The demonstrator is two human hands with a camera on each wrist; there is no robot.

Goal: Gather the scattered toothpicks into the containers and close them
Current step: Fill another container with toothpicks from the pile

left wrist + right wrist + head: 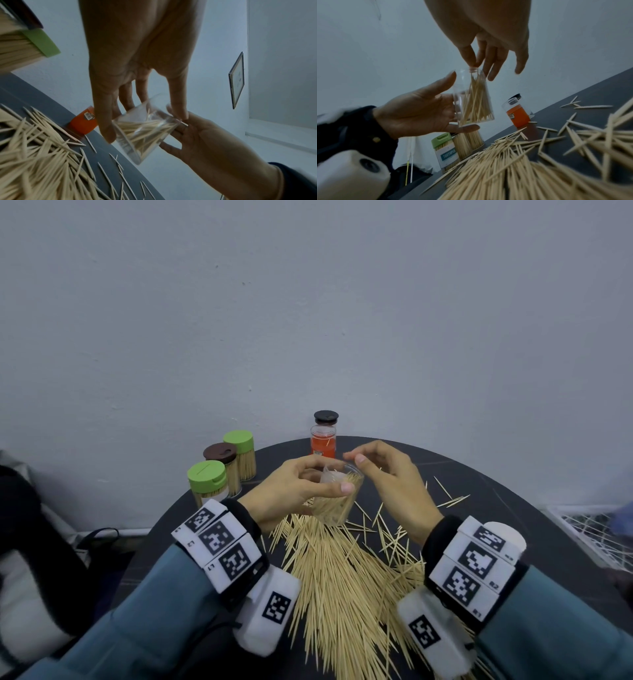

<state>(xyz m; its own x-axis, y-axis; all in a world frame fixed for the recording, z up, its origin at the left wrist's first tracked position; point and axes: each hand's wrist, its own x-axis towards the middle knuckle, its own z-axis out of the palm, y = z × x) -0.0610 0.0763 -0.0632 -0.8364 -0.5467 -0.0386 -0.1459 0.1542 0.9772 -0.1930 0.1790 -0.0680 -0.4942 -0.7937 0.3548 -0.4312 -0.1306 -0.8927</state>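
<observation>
My left hand [329, 479] grips a clear lidless container [337, 501] partly filled with toothpicks and holds it tilted above the round black table [496, 474]. In the left wrist view the same container [142, 129] sits between thumb and fingers. My right hand [352, 457] hovers at the container's open mouth, thumb and forefinger pinched together on a few toothpicks at the rim [473, 67]. A large pile of loose toothpicks [342, 577] lies under and between both wrists, with strays [452, 501] spread to the right.
Three closed toothpick containers stand at the table's back left: two with green lids [207, 479] [238, 440] and one with a brown lid [221, 453]. An orange-labelled container [323, 443] with a black lid stands at the far edge. A white wire rack [589, 532] sits beyond the table, right.
</observation>
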